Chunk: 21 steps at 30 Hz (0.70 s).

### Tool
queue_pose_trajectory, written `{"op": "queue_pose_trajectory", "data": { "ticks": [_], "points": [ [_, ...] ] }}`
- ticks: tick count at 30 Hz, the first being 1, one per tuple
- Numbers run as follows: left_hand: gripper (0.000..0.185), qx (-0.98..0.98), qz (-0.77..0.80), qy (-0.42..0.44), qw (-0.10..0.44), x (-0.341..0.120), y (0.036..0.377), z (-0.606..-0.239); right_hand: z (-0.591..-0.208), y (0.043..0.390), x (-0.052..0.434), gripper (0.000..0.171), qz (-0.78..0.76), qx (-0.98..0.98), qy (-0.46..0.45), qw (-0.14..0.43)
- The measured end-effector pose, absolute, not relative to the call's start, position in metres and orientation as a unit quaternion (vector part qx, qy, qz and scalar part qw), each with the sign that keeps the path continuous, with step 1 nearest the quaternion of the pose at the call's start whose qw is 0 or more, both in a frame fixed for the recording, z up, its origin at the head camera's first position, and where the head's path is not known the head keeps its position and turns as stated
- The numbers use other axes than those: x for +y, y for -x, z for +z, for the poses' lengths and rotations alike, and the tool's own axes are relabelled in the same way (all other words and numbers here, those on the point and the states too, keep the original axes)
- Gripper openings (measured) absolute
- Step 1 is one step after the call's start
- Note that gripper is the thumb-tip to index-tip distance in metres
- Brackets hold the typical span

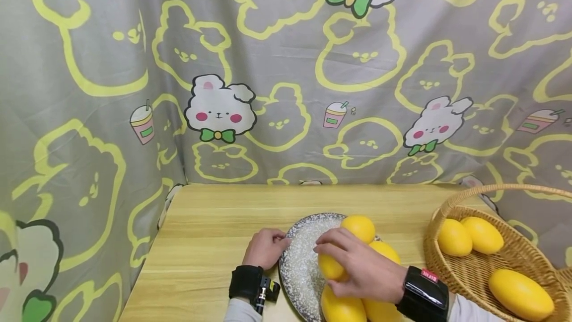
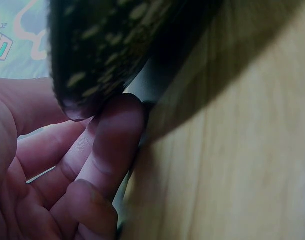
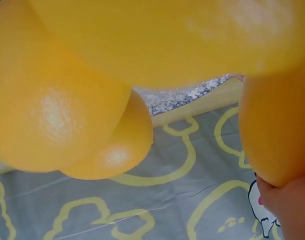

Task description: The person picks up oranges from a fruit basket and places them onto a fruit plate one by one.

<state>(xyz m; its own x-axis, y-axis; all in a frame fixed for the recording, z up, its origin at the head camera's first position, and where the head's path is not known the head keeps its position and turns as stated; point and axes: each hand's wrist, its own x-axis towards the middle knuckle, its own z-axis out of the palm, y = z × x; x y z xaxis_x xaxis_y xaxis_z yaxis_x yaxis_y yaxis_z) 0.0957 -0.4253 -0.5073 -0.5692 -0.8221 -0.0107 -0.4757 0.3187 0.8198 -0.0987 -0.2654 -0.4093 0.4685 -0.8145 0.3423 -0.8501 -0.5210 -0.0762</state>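
A round speckled grey plate lies on the table with several yellow mangoes on it. My left hand grips the plate's left rim, thumb above and fingers curled beneath; the left wrist view shows the dark rim between them. Over the plate, my right hand holds a mango by its fingers and thumb. Around it on the plate lie a mango at the back, another mango behind the hand, and a mango in front. In the right wrist view the held mango appears at the right.
A wicker basket with a tall handle stands at the right, holding a long mango and two smaller ones. The wooden table ends at a patterned grey curtain behind and to the left.
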Motion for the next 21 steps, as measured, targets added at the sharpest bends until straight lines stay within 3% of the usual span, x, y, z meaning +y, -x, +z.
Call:
{"op": "queue_pose_trajectory", "data": {
  "ticks": [6, 21],
  "points": [
    [0.022, -0.785, -0.408, -0.416, 0.211, -0.426, -0.095, -0.506, -0.403, 0.094, -0.267, 0.053, 0.151, -0.482, -0.862, 0.044],
    [0.021, -0.791, -0.403, -0.406, 0.218, -0.425, -0.097, -0.505, -0.392, 0.076, -0.279, 0.052, 0.088, -0.499, -0.86, -0.055]
  ]
}}
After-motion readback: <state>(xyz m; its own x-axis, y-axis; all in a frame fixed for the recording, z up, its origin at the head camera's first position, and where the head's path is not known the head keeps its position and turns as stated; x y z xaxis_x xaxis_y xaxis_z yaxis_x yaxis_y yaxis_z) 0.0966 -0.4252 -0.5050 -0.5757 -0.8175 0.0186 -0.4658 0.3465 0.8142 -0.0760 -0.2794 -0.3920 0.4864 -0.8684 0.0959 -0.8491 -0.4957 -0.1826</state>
